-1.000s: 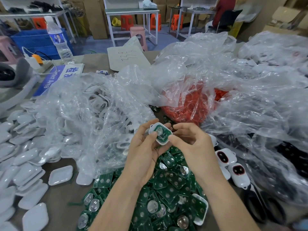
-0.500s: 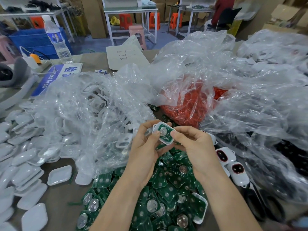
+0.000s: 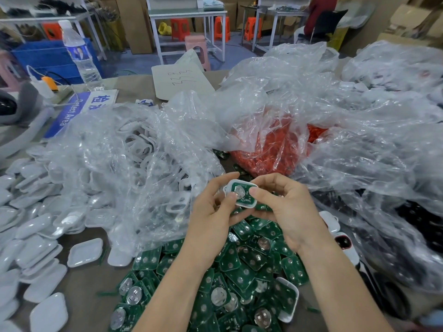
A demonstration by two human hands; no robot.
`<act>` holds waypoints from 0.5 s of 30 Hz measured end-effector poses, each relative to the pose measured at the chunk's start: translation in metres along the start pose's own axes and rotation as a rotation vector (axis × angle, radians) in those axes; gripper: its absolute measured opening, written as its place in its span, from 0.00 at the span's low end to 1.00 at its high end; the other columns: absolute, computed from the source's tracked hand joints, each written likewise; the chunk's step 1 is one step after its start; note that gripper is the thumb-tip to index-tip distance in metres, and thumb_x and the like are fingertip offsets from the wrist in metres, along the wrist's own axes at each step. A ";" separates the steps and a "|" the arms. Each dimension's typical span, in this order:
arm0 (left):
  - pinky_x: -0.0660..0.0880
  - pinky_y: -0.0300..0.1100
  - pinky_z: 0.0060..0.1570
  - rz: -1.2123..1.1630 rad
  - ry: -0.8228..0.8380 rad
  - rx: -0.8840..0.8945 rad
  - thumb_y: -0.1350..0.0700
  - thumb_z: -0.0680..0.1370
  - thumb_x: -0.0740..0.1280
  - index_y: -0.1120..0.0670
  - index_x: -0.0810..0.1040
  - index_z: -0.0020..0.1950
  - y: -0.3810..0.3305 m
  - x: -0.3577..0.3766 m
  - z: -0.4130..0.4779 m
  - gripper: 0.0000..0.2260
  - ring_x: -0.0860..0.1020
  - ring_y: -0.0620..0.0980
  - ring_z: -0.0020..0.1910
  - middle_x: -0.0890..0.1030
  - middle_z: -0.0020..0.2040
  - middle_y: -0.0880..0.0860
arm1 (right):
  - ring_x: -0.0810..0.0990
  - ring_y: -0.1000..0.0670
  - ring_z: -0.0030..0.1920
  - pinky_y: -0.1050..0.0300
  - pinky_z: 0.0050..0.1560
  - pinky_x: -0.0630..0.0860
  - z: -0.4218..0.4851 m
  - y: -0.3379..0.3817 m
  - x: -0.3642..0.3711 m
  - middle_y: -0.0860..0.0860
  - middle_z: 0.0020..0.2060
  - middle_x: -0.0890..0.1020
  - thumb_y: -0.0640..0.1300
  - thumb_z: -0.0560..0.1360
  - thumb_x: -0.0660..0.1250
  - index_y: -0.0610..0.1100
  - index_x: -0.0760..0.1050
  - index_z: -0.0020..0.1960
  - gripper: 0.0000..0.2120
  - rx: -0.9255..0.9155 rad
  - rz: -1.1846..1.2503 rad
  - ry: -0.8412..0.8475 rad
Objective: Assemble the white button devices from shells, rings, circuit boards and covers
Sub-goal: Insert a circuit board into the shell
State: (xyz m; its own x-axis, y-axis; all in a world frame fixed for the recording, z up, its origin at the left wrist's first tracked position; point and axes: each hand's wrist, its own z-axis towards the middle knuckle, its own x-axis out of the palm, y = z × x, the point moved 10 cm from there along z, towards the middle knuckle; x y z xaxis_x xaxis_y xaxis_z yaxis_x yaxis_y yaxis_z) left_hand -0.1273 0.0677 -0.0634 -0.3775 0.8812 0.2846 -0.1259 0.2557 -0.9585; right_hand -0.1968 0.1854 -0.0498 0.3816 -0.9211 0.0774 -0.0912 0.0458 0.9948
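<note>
Both hands hold one white shell with a green circuit board in it (image 3: pixel 241 193), lifted above a heap of green circuit boards (image 3: pixel 242 279). My left hand (image 3: pixel 211 212) grips its left edge, thumb pressing on the board. My right hand (image 3: pixel 285 207) pinches its right edge, thumb on top. White covers (image 3: pixel 31 240) lie piled at the left. A clear bag of white shells (image 3: pixel 134 159) sits behind them. A bag of red rings (image 3: pixel 271 149) lies just beyond my hands. Two assembled white devices with red-ringed buttons (image 3: pixel 342 240) lie to the right.
Crumpled clear bags (image 3: pixel 371 144) holding dark parts fill the right side. A water bottle (image 3: pixel 80 51), a blue sign (image 3: pixel 79 109) and a paper sheet (image 3: pixel 179 80) stand at the table's far edge. Tables, stools and a seated person lie beyond.
The shell with its board has stayed between both hands. My thumbs shifted onto the board's face, and the hands drew slightly closer together.
</note>
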 end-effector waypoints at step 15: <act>0.81 0.43 0.49 -0.010 -0.008 -0.004 0.65 0.82 0.61 0.52 0.78 0.56 0.003 0.002 0.000 0.11 0.83 0.57 0.52 0.81 0.53 0.65 | 0.83 0.51 0.39 0.50 0.44 0.83 0.002 0.001 0.003 0.53 0.33 0.82 0.33 0.74 0.69 0.46 0.79 0.41 0.09 0.001 -0.028 0.029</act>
State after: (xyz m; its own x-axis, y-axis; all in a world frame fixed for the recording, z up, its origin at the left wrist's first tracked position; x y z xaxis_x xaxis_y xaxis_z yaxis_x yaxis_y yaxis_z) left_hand -0.1282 0.0698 -0.0658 -0.3833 0.8756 0.2940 -0.1257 0.2659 -0.9558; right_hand -0.1976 0.1824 -0.0485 0.4109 -0.9102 0.0512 -0.0810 0.0195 0.9965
